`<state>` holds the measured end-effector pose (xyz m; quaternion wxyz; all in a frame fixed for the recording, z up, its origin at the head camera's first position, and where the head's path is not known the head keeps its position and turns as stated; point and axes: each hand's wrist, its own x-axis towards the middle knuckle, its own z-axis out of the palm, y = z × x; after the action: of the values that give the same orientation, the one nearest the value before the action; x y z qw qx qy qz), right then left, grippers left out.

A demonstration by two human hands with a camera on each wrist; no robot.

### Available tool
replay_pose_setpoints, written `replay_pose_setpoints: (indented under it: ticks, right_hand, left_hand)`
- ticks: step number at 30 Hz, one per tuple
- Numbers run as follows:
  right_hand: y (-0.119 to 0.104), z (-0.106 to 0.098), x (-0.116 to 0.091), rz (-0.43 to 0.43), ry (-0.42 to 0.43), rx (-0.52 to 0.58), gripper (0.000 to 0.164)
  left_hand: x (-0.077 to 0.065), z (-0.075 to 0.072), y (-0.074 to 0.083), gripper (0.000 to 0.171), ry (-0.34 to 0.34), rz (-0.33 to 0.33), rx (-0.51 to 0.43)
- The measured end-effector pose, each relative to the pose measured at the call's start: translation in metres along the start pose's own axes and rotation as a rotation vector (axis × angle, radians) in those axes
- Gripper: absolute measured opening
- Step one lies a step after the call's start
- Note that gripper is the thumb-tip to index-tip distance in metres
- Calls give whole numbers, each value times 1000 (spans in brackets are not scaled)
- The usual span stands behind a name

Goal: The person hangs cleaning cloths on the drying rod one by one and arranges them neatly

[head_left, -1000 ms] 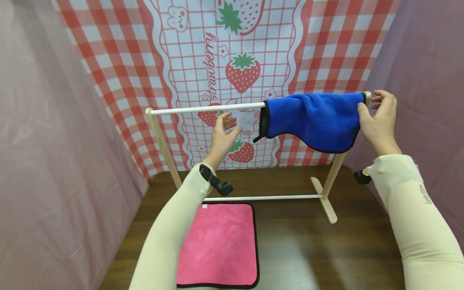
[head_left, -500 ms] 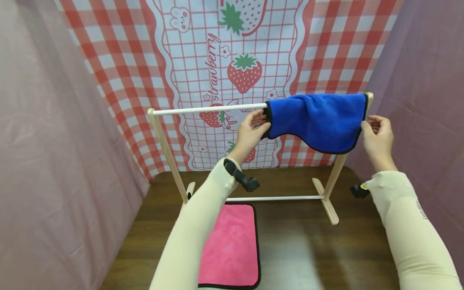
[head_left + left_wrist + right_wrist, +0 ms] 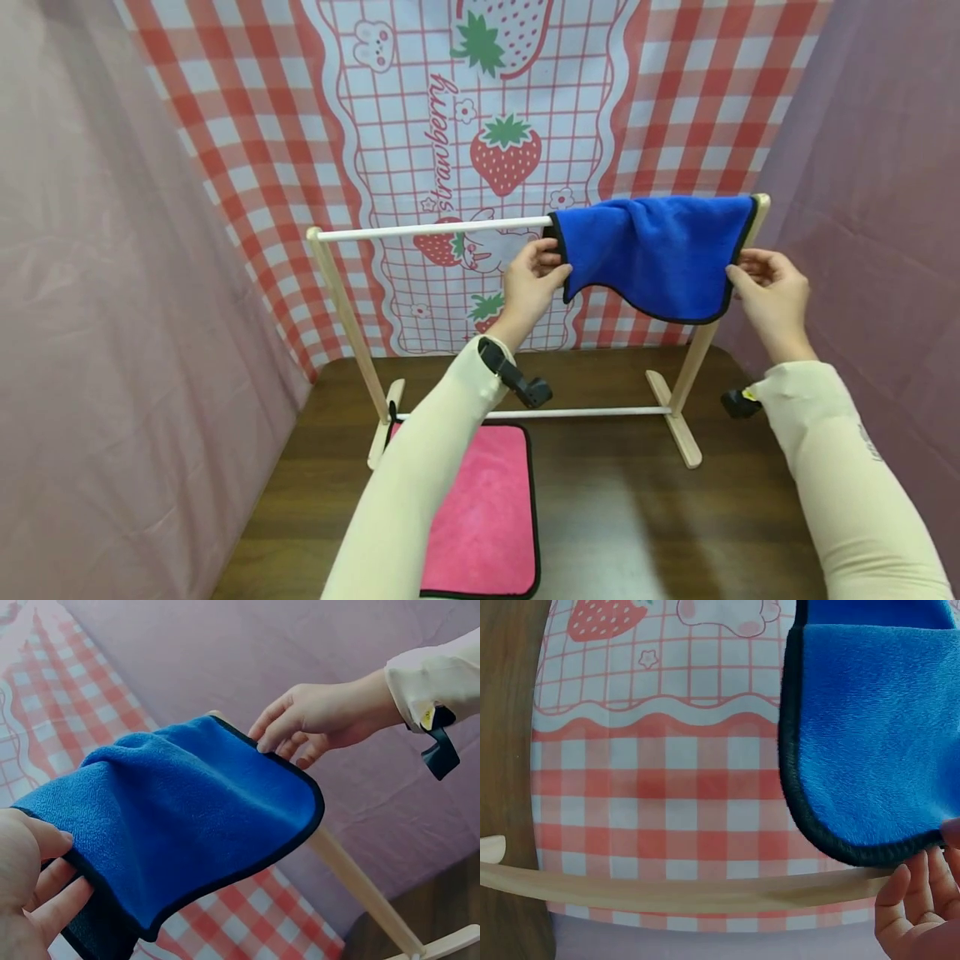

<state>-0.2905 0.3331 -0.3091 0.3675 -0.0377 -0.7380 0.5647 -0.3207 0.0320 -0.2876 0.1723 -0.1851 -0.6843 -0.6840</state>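
Hands [image 3: 528, 283] [image 3: 768, 292] pinch blue cloth [image 3: 652, 250] on rack [image 3: 337, 292]; pink cloth [image 3: 487, 508] below.

Head view: looks forward and down from above, taking in the whole light wooden drying rack [image 3: 345, 312].
Left wrist view: close, faces across to the right hand [image 3: 322, 724].
Right wrist view: very close.
Shared by all 3: the blue fleece cloth with black edging [image 3: 652, 250] [image 3: 180, 817] [image 3: 877, 727].

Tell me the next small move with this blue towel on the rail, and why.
Probably tug both lower corners down and outward to flatten it. The blue towel lies bunched over the rail, its bottom edge curved, while the left hand and the right hand each pinch a side edge.
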Motion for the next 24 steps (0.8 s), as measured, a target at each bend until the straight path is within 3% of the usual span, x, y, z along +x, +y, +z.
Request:
replay_pose_setpoints:
  ticks: [8, 19, 21, 24]
  right_hand:
    - [-11, -2, 4, 7, -19, 14, 26]
    - [-31, -9, 29, -26, 15, -11, 26]
    - [-34, -10, 33, 4, 13, 27, 27]
    - [-35, -14, 36, 77, 10, 178, 28]
  left_hand:
    - [0, -7, 3, 37, -23, -60, -122]
    - [4, -25, 2, 40, 4, -101, -111]
    - [5, -29, 2, 41, 14, -98, -114]
    - [7, -33, 1, 40, 27, -89, -131]
